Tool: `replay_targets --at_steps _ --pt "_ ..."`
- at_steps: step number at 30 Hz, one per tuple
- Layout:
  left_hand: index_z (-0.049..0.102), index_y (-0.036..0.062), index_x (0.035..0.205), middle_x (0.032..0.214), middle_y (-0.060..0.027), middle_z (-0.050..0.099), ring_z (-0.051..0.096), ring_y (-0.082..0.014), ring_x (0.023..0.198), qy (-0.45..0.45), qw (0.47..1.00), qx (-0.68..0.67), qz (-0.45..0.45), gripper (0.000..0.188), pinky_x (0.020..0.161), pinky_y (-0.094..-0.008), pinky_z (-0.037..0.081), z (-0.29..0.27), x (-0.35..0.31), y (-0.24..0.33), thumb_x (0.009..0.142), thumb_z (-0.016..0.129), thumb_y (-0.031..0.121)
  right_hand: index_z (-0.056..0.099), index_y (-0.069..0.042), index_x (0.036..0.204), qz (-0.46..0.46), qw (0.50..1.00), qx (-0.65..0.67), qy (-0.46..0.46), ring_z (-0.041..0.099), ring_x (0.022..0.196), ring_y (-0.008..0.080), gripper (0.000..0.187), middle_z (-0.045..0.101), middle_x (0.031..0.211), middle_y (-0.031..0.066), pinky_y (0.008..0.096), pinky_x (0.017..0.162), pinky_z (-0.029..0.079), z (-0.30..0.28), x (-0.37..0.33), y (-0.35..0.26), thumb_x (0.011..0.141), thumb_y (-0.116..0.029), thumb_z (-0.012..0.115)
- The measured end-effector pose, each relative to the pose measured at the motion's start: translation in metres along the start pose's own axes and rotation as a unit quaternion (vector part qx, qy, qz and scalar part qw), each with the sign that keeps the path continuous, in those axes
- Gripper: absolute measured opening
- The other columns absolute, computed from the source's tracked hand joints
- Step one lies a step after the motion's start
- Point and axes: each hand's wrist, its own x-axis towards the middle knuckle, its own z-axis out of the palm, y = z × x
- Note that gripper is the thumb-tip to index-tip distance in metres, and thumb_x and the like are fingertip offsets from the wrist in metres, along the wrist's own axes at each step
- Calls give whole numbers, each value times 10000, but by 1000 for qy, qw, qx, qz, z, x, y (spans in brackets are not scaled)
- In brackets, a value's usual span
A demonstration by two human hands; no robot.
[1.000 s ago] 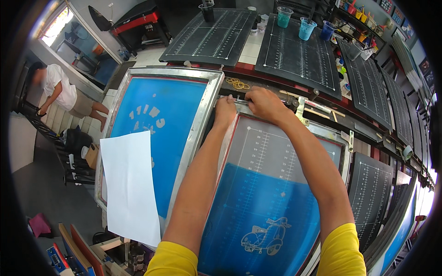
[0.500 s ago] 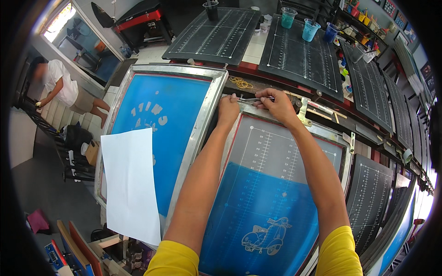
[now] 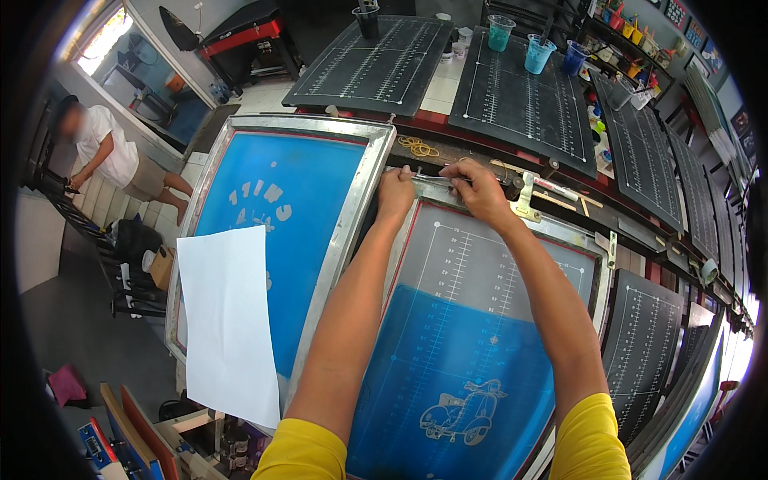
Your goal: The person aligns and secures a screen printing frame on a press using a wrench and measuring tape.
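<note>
At the far edge of the near screen printing frame (image 3: pixel 604 296), my right hand (image 3: pixel 482 192) is closed round a slim metal wrench-like tool (image 3: pixel 434 181). The tool points left toward my left hand (image 3: pixel 397 194), which is closed at the frame's far left corner. What its fingertips pinch is too small to make out. Blue mesh (image 3: pixel 464 352) with a scooter design fills the lower part of this frame, and a black board with white ruler marks shows through it. On my right hand's right is a brass-coloured hinge clamp (image 3: pixel 525 198).
A second blue screen (image 3: pixel 308 200) leans close on the left, a white paper sheet (image 3: pixel 228 320) lying on it. Black marked boards (image 3: pixel 372 64) line the far side, with paint cups (image 3: pixel 538 54) on top. Yellow rubber bands (image 3: pixel 418 146) lie behind my hands. A person (image 3: pixel 112 148) stands far left.
My right hand has shifted slightly left and turned with the tool, uncovering a dark knob beside it. My left hand stays at the corner. The person at far left has moved an arm slightly.
</note>
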Motion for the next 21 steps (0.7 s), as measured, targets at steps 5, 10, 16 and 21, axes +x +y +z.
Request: replay_targets --at_steps 5,10,16,21 --pt "667 -49 935 819 -177 659 619 -244 805 -6 1000 17 13 346 773 -362 447 -1 0 -2 957 467 233 640 -10 1013 -73 988 -138 -1 608 817 324 172 609 925 163 384 769 475 -6 0 2 865 -48 560" --pt "670 -58 880 874 -250 656 632 -376 848 6 1000 13 6 332 793 -412 464 1 2 -3 928 490 218 642 -6 998 -52 988 -143 2 608 890 361 172 640 935 196 409 794 469 -3 0 0 863 -82 568" --pt "658 -63 889 897 -251 644 617 -382 858 -3 1000 3 -9 334 795 -414 454 0 2 -3 929 496 226 648 15 972 33 998 -41 20 628 824 325 159 655 891 196 380 758 474 -3 -1 -6 866 -73 569" --pt "672 -55 908 779 -135 648 582 -187 749 3 1000 13 -6 345 737 -340 441 2 4 -11 951 499 240 647 25 971 7 997 -67 27 631 773 303 162 655 865 201 364 727 472 0 -3 -7 869 -75 570"
